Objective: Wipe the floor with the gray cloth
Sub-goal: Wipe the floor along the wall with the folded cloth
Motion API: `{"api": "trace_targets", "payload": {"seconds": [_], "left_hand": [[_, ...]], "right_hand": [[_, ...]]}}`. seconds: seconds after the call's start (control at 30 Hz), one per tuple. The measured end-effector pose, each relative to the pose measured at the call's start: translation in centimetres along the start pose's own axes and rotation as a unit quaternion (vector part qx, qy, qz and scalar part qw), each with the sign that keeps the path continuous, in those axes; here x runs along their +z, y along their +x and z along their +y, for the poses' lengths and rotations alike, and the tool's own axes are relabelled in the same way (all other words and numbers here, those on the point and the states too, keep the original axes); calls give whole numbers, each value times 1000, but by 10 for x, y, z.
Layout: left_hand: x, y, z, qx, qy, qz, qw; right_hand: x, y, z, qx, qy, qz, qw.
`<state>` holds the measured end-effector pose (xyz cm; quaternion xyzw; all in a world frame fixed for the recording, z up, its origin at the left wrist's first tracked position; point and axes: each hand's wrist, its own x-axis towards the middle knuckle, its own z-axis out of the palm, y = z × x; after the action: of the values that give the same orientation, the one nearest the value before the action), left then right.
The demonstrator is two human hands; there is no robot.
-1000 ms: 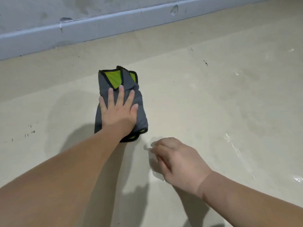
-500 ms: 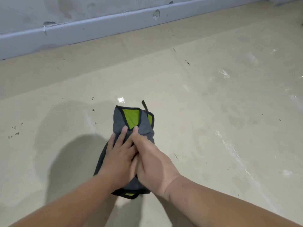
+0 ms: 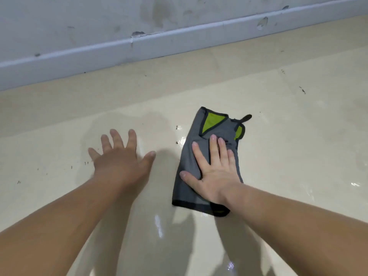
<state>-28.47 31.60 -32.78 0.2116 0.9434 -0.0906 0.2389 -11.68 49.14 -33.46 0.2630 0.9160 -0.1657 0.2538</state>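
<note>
Head view: the gray cloth (image 3: pixel 187 194) lies folded on the floor (image 3: pixel 298 156), right of centre, its long side running away from the person. It has dark edging. A lime-green inner face (image 3: pixel 211 122) shows at the far end and again at the near right corner, and a small dark loop (image 3: pixel 247 118) sticks out from the far right corner.

The right hand (image 3: pixel 216 172) lies flat on the cloth with straight fingers slightly apart and the thumb out to the left, gripping nothing. Its palm and wrist cover the near right part of the cloth, so the fold beneath them is hidden.

The left hand (image 3: pixel 121 158) is well apart from the cloth, to its left, fingers straight and splayed wide, holding nothing. It is somewhat blurred, and whether the palm touches the floor or hangs just above it cannot be told.

Both forearms are cut off by the lower edge of the view.

The floor is pale and glossy, with bright wet-looking glints near the cloth and a few dark specks (image 3: pixel 302 90). A chipped skirting board (image 3: pixel 179 42) runs along the foot of a stained wall (image 3: pixel 79 20) at the far side.
</note>
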Motion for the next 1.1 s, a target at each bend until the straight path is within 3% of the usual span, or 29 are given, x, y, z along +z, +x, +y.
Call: {"api": "trace_targets", "payload": {"seconds": [0.23,0.43,0.57,0.63,0.7,0.8,0.9,1.0,1.1], "left_hand": [[-21,7,-34,73,8,-97,993],[-20,8,-33,74,-11,-92,993],[-21,9,-35,72,-15,-98,992],[-21,9,-34,74,-15,-96,992],[-20,8,-37,76,-13,-92,993],[-17,7,-37,79,-12,-87,993],[-17,8,-37,76,-16,-81,994],[-15,9,-35,79,-17,-81,993],[-13,9,-37,78,-22,-76,994]], "right_hand": [[-81,125,-31,15,-38,-13,999],[-121,182,-53,43,-17,7,999],[-102,180,-61,23,-19,74,997],[-83,159,-64,-29,-47,83,995],[-57,127,-65,-134,-100,70,983],[-21,80,-41,-344,-173,73,920],[-35,88,-9,-447,-224,28,865],[-78,127,-13,-401,-249,-23,882],[-109,167,-32,-243,-190,-33,951]]}}
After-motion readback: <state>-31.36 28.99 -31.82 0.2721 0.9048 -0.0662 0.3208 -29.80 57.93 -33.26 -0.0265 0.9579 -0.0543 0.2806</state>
